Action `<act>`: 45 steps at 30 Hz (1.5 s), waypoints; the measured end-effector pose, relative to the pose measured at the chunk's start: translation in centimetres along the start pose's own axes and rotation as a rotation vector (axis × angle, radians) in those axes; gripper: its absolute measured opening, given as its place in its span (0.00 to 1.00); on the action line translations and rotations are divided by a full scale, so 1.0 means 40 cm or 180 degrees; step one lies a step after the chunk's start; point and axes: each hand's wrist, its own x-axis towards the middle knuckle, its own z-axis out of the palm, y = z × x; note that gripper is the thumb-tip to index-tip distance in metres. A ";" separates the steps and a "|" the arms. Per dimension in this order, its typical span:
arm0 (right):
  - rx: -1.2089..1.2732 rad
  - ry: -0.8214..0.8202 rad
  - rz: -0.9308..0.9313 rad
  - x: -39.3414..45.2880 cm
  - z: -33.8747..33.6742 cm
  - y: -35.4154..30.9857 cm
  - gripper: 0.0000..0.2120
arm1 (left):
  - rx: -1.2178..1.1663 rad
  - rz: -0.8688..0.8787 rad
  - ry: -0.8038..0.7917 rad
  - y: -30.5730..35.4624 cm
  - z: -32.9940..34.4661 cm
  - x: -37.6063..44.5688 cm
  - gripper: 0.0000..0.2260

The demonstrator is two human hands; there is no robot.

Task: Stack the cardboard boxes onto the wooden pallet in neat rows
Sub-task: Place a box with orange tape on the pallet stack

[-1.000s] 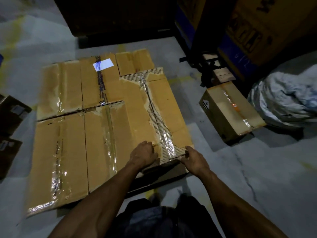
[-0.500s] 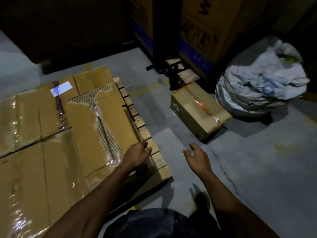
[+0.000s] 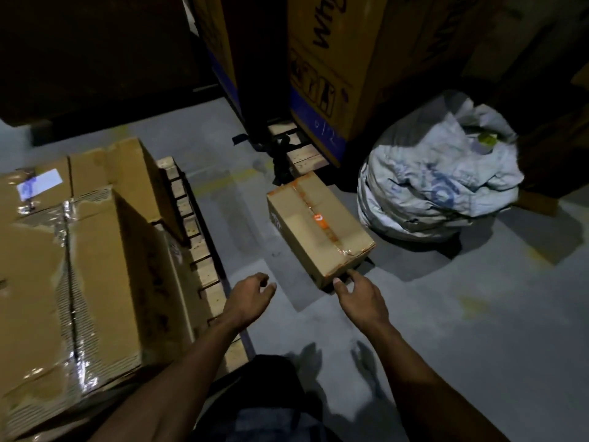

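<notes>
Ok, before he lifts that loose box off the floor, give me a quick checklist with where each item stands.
1. Right hand at the loose box: ok, fingers at its near corner.
2. Left hand on the box: not ok, in the air short of it, holding nothing.
3. Box taped closed: ok.
4. Floor around box bare: ok; white sack sits apart.
5. Free slot on the pallet: cannot tell; only its edge slats show beside the stacked boxes.

arms: 2, bare, no sleeves | hands (image 3: 251, 295): ungloved | legs: dark trousers (image 3: 264, 406)
</notes>
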 end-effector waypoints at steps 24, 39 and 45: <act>-0.0564 -0.0516 -0.0103 0.849 -0.248 -0.187 0.30 | -0.0762 -0.0891 0.0129 0.312 -0.035 0.729 0.21; -0.0828 -0.1563 -0.0094 1.422 -0.047 0.137 0.50 | -0.1792 -0.2486 0.0533 0.293 0.381 1.052 0.31; -0.1018 -0.1514 -0.0165 1.593 0.106 0.258 0.43 | -0.1972 -0.2806 0.0711 0.203 0.582 1.177 0.33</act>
